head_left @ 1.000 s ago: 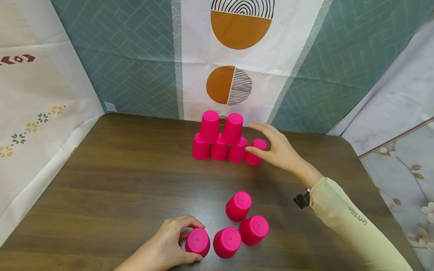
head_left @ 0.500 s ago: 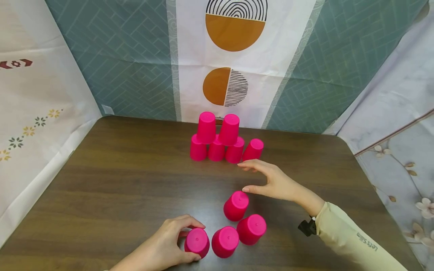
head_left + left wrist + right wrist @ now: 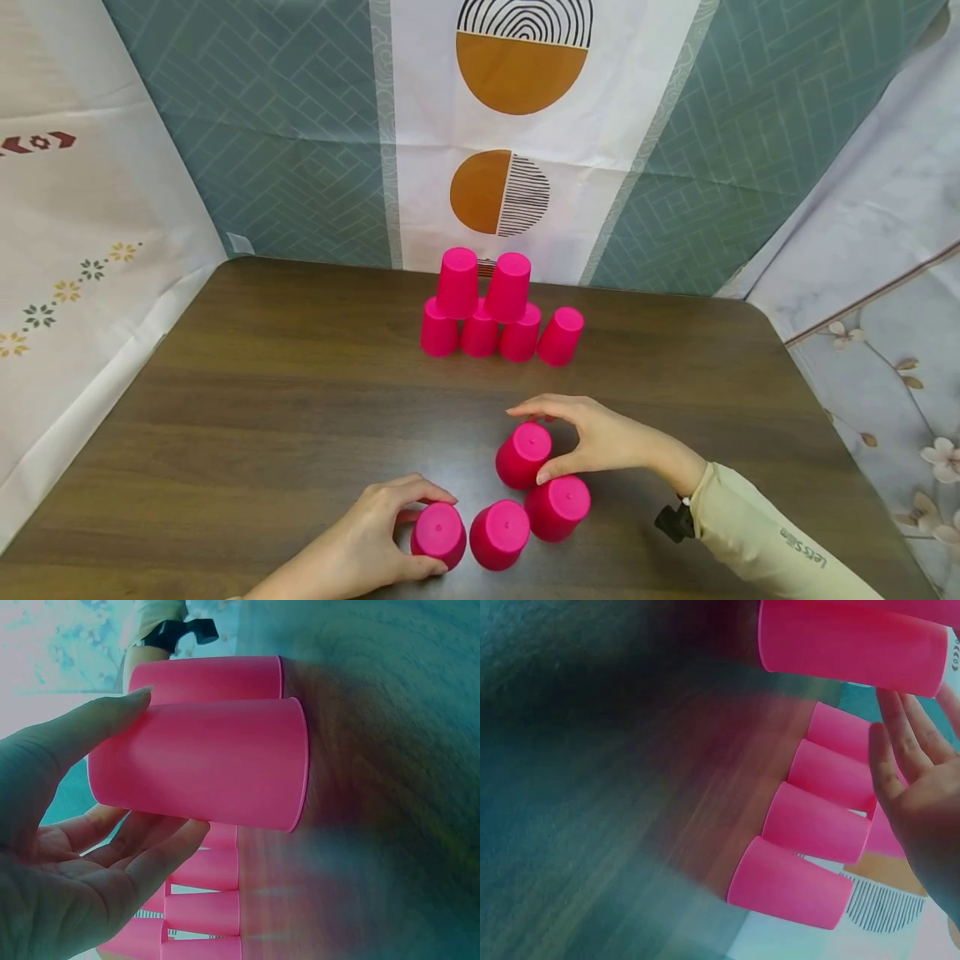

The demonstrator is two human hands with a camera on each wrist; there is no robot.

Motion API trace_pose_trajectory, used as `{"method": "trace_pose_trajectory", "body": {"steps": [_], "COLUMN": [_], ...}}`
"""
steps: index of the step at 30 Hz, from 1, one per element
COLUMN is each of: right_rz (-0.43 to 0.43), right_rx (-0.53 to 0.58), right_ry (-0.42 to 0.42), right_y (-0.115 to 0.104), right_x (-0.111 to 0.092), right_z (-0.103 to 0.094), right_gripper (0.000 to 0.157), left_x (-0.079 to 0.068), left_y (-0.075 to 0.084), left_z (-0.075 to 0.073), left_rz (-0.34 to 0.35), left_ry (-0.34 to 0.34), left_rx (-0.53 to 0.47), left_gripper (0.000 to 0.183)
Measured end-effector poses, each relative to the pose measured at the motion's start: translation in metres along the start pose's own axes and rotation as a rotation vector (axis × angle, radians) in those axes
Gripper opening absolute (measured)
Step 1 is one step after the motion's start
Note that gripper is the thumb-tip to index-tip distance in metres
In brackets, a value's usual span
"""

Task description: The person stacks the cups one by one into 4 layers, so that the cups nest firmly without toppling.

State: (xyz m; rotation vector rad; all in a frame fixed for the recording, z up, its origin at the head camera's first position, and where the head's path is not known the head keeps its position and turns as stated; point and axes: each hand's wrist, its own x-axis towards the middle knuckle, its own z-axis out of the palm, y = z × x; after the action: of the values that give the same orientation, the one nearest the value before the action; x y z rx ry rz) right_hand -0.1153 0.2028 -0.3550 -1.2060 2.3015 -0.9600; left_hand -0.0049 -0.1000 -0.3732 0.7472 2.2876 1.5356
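Low in the head view, my left hand (image 3: 363,537) grips an upside-down pink cup (image 3: 438,533) between thumb and fingers. In the left wrist view this cup (image 3: 202,761) fills the grasp, its wide rim toward the table. My right hand (image 3: 603,435) reaches around another inverted pink cup (image 3: 517,458), fingers spread on its far side and thumb on its near side. The right wrist view has those fingers (image 3: 907,735) nearly straight beside the cup (image 3: 855,645). Two more inverted pink cups, a left one (image 3: 498,537) and a right one (image 3: 557,510), stand between my hands.
At the back of the wooden table (image 3: 300,400), pink cups form a pyramid: three below and two on top, including an upper cup (image 3: 457,283). A single pink cup (image 3: 560,337) stands at its right end. A patterned cloth (image 3: 300,167) hangs behind.
My right hand has come back from the cup at the right end of the rear row toward the front cups. The left hand keeps its hold on its cup.
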Motion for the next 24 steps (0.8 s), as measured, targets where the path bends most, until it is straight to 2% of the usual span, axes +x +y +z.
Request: {"method": "trace_pose_trajectory", "body": {"steps": [5, 13, 19, 24], "right_rz": [0.015, 0.027, 0.001, 0.022], "right_rx": [-0.006, -0.028, -0.036, -0.055], "right_ry": [-0.057, -0.09, -0.073, -0.011], "right_y": [0.005, 0.012, 0.012, 0.006], "right_x": [0.004, 0.006, 0.006, 0.005], "right_z": [-0.001, 0.001, -0.003, -0.023], "right_gripper": [0.076, 0.066, 0.055, 0.054], "left_x": [0.0, 0.002, 0.001, 0.001], "left_y": [-0.001, 0.0, 0.0, 0.0], "left_z": [0.0, 0.001, 0.001, 0.001], "left_rz": [0.007, -0.013, -0.028, -0.033], "left_ry": [0.007, -0.002, 0.001, -0.005], "left_rx": [0.018, -0.003, -0.011, -0.016], "left_gripper": [0.041, 0.041, 0.041, 0.042]}}
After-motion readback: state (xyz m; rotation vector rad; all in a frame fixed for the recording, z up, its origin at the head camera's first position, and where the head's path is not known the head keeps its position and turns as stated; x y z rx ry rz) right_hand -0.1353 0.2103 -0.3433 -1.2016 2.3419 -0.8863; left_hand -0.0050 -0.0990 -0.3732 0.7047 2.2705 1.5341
